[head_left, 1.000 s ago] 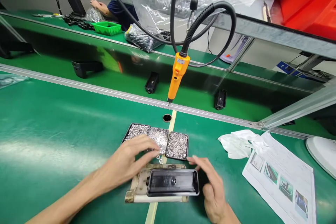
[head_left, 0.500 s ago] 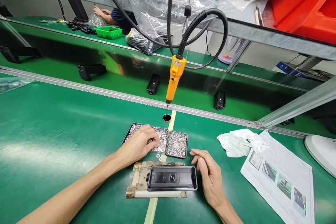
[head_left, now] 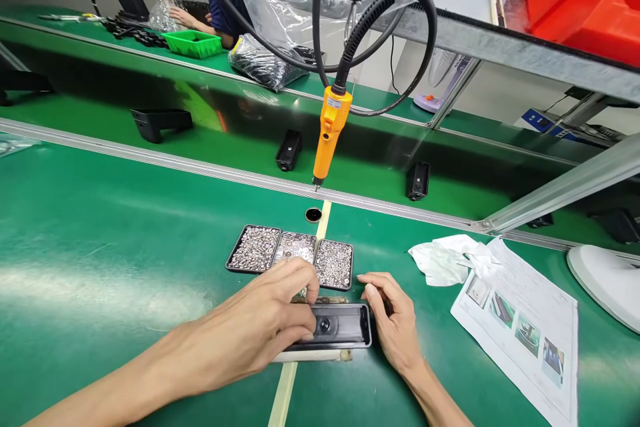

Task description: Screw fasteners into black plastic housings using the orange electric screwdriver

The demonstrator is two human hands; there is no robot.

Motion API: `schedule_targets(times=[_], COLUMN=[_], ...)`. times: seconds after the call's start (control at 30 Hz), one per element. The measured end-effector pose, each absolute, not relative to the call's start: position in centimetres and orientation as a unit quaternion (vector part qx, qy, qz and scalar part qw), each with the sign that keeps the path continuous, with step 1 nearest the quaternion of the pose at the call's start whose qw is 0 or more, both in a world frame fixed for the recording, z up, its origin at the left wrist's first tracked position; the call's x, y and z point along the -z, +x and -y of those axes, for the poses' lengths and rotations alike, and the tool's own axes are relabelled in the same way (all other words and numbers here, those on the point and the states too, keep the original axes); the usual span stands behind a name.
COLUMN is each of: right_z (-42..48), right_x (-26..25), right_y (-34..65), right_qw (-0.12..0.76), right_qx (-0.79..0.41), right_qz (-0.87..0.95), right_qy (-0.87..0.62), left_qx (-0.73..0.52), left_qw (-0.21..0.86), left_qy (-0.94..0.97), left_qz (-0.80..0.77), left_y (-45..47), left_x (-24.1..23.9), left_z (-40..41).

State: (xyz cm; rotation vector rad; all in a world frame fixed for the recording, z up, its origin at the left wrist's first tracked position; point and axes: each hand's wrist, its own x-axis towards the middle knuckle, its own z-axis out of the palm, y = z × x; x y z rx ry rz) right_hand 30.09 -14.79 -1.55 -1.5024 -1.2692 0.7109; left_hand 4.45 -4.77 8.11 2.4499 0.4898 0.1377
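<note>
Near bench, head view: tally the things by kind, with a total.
Small trays of metal parts: 3
Black part on its jig: 1
Printed sheet: 1
Crumpled white wipe: 1
Hanging orange screwdriver: 1
Total: 7

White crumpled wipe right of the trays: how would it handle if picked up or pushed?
The wipe lies crumpled in soft folds, so it is probably floppy and very light. Pushed, it would likely bunch up or slide on the smooth green mat rather than roll. Looks thin, so it may tear easily.
</note>
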Motion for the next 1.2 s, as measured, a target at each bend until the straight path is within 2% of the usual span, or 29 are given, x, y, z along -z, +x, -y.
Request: schedule_targets(times=[0.23, 0.5, 0.83, 0.93, 1.03, 1.1, 1.2], right_z=[14.7, 14.7, 14.6, 14.6, 14.7, 14.7, 14.7], right_x=[1.7, 1.7, 1.6, 1.7, 1.9, 2.0, 2.1], right_y=[30.1, 30.0, 29.9, 29.9, 30.1, 30.2, 30.5], right_qw=[0.508, 0.509, 0.507, 0.508, 0.504, 0.502, 0.495], right_qx=[-0.293, -0.308, -0.304, -0.305, -0.305, -0.301, -0.293], right_qz=[0.525, 0.513, 0.511, 0.51, 0.508, 0.506, 0.503], right_qy=[-0.617, -0.62, -0.624, -0.624, -0.628, -0.634, -0.645], left_qx=[-0.154, -0.117, -0.14, -0.246, -0.362, -0.323, -0.211], left_qw=[0.235, 0.146, 0.198, 0.254, 0.235, 0.189, 0.168], left_qy=[0.947, 0.972, 0.966, 0.923, 0.846, 0.839, 0.866], left_qz=[-0.157, -0.14, -0.093, -0.15, -0.313, -0.395, -0.421], left_y=[4.0, 0.9, 3.3, 2.7, 1.1, -0.3, -1.6], left_x=[-7.4, -4.8, -5.0, -5.8, -5.6, -4.5, -2.4], left_z=[4.3, 5.6, 5.1, 3.4, 0.6, -1.2, -2.6])
